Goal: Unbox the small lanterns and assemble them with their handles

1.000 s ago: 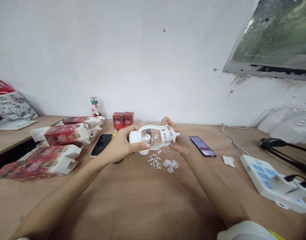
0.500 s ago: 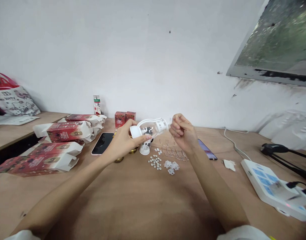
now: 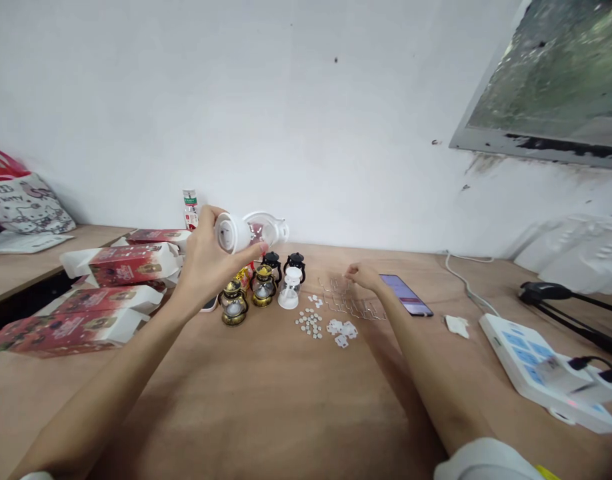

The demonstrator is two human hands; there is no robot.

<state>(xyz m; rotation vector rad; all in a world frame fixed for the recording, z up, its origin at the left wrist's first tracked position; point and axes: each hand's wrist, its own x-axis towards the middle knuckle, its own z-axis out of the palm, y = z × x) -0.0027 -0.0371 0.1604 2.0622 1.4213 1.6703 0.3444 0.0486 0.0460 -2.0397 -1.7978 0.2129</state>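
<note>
My left hand (image 3: 206, 257) is wrapped round a small white toy lantern (image 3: 235, 233) with a clear body. The lantern is raised and tilted on its side, its round base facing me. Over the back edge of the bent wire pieces (image 3: 356, 303) is my right hand (image 3: 365, 275), its fingertips pinched together; whatever they pinch is too small to make out. Below the raised lantern stand gold lanterns (image 3: 235, 303), black lanterns (image 3: 296, 261) and a white lantern (image 3: 289, 290). Small round button cells (image 3: 310, 323) and white plastic pieces (image 3: 342, 330) lie loose nearby.
Open red boxes (image 3: 126, 267) are heaped at the left, near a small bottle (image 3: 190, 208). A phone (image 3: 406, 295) lies right of the wires. Farther right are a crumpled white scrap (image 3: 457, 326) and a white power strip (image 3: 541, 373) with plugs and cables.
My left hand has moved left with the lantern and turned its base toward me. My right hand has come away from the lantern's top and down to the wire pieces.
</note>
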